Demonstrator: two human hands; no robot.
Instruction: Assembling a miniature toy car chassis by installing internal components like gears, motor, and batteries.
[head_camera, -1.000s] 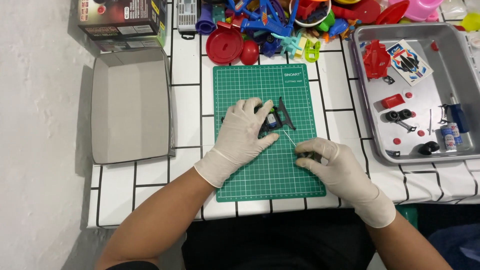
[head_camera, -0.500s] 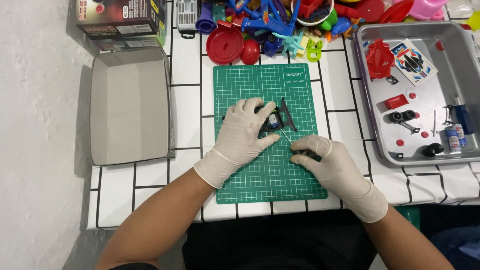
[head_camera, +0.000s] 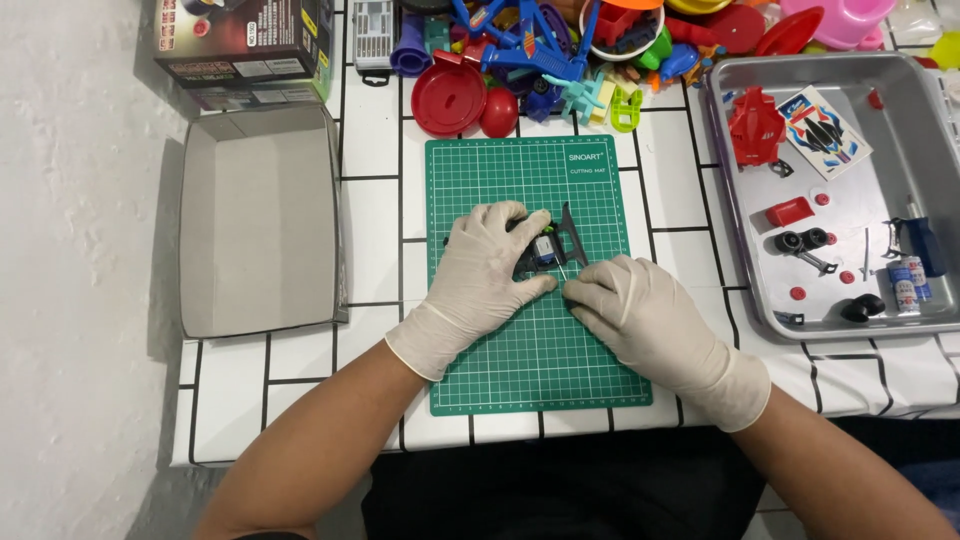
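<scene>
On the green mat (head_camera: 540, 360), your left hand (head_camera: 485, 275) presses down on the black toy chassis (head_camera: 548, 248) while your right hand (head_camera: 640, 310) pinches a thin tool at it. A slip could flick small parts toward the tray (head_camera: 740, 250) or toy pile (head_camera: 560, 50).
</scene>
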